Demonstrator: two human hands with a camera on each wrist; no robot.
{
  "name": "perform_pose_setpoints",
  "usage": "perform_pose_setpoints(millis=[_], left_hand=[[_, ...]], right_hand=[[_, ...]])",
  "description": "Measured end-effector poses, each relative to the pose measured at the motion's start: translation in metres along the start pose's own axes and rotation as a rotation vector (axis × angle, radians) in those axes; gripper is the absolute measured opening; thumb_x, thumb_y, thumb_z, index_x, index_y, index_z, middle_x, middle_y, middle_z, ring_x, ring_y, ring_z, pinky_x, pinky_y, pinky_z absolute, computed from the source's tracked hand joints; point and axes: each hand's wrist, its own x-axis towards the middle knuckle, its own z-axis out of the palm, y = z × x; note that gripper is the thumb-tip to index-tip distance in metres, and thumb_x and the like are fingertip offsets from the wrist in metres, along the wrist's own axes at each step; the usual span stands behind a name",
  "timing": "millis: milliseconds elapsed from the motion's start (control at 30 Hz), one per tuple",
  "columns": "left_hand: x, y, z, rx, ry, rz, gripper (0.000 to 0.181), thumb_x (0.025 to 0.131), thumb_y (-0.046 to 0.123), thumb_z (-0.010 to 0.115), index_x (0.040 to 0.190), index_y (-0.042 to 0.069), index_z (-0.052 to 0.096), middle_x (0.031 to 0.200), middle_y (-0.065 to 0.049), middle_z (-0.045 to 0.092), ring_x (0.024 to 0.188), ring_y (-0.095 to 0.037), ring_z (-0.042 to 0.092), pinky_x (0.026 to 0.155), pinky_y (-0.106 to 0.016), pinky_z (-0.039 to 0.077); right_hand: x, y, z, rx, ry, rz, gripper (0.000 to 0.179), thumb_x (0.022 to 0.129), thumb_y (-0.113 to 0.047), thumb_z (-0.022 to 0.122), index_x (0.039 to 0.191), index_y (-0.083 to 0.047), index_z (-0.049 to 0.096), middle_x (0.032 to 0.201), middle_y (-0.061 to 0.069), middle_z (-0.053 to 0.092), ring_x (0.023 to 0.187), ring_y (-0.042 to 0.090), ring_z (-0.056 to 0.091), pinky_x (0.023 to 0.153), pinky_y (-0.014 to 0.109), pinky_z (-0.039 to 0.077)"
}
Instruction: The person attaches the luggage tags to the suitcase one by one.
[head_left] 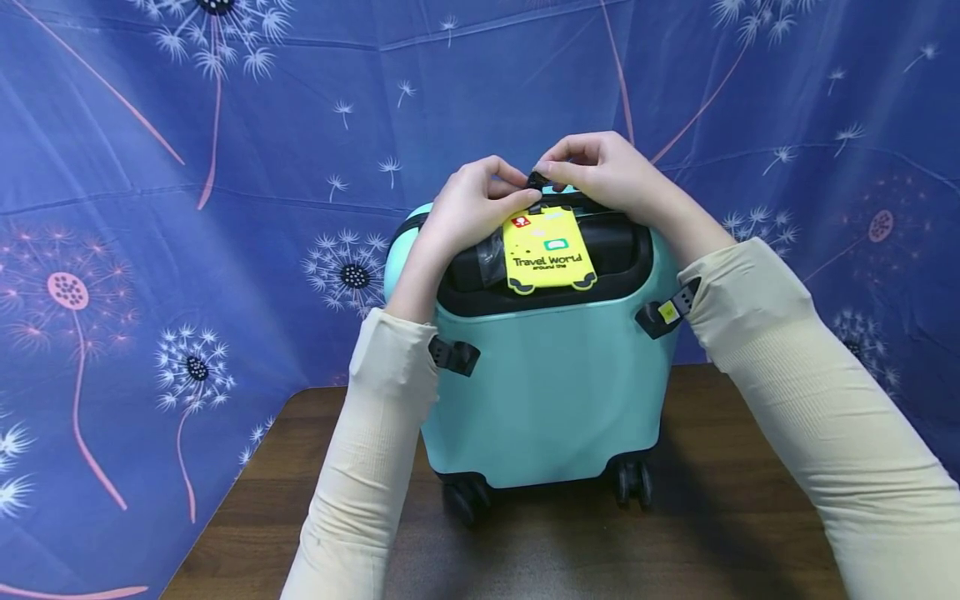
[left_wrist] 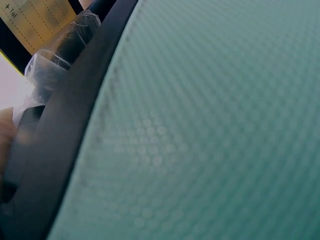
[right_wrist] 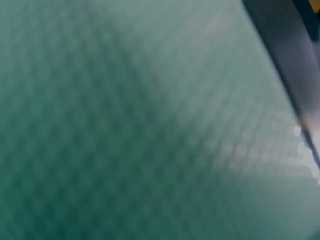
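A mint-green suitcase (head_left: 551, 392) stands upright on its black wheels. On its top lies a yellow luggage tag (head_left: 550, 250) printed "Travel World around the", over the black carry handle (head_left: 611, 242). My left hand (head_left: 476, 200) pinches the tag's black strap (head_left: 536, 181) between thumb and fingers. From the other side my right hand (head_left: 607, 171) pinches the strap's upper end, the two sets of fingertips close together. In the left wrist view the tag's lined back (left_wrist: 40, 20) shows, next to clear plastic wrap (left_wrist: 47, 70) on the handle. The right wrist view holds mostly the blurred textured shell (right_wrist: 125, 125).
The suitcase stands on a dark brown wooden table (head_left: 555, 550). Behind it hangs a blue cloth (head_left: 465, 100) with a dandelion print. Black wrist camera mounts (head_left: 455, 357) sit at the cuffs, close in front of the shell.
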Motion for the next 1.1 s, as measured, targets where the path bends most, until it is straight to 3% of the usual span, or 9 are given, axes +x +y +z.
perform_pose_setpoints(millis=[200, 400, 733, 933, 1100], left_hand=[[0.0008, -0.0006, 0.0012, -0.012, 0.000, -0.011, 0.033, 0.088, 0.036, 0.065, 0.111, 0.013, 0.060, 0.108, 0.002, 0.070, 0.096, -0.005, 0.062, 0.085, -0.020, 0.044], [0.0005, -0.0005, 0.0019, -0.015, 0.000, -0.021, 0.032, 0.088, 0.036, 0.065, 0.109, 0.013, 0.059, 0.108, 0.002, 0.071, 0.095, -0.005, 0.062, 0.084, -0.020, 0.044], [-0.0009, 0.0007, 0.0008, -0.003, 0.003, -0.009, 0.032, 0.088, 0.036, 0.065, 0.109, 0.013, 0.059, 0.108, 0.003, 0.071, 0.097, -0.004, 0.062, 0.085, -0.019, 0.043], [-0.0021, 0.0007, -0.0004, -0.001, 0.006, -0.002, 0.032, 0.088, 0.036, 0.064, 0.109, 0.013, 0.059, 0.107, 0.003, 0.071, 0.097, -0.004, 0.062, 0.085, -0.019, 0.044], [-0.0008, 0.0003, 0.0001, 0.002, -0.004, 0.009, 0.032, 0.088, 0.037, 0.065, 0.110, 0.014, 0.059, 0.108, 0.004, 0.070, 0.099, -0.003, 0.063, 0.087, -0.019, 0.043]], right_hand=[[0.0001, -0.0035, -0.0008, -0.082, 0.012, -0.059, 0.034, 0.093, -0.035, 0.057, 0.110, -0.007, 0.066, 0.092, 0.000, 0.062, 0.089, 0.019, 0.053, 0.076, 0.025, 0.040], [0.0025, -0.0099, -0.0024, -0.168, -0.019, -0.018, 0.035, 0.093, -0.036, 0.056, 0.110, -0.006, 0.064, 0.092, 0.006, 0.062, 0.090, 0.020, 0.054, 0.081, 0.029, 0.041], [0.0035, -0.0014, 0.0039, 0.007, 0.012, -0.036, 0.025, 0.093, -0.030, 0.057, 0.102, -0.008, 0.063, 0.086, -0.004, 0.059, 0.086, 0.017, 0.053, 0.077, 0.026, 0.041], [0.0016, -0.0019, 0.0043, 0.009, -0.009, 0.002, 0.036, 0.093, -0.039, 0.055, 0.115, -0.011, 0.063, 0.095, -0.002, 0.060, 0.091, 0.015, 0.051, 0.078, 0.028, 0.039], [0.0001, -0.0018, 0.0046, 0.018, 0.008, -0.001, 0.028, 0.093, -0.033, 0.057, 0.108, -0.010, 0.065, 0.092, -0.004, 0.058, 0.089, 0.015, 0.050, 0.078, 0.027, 0.040]])
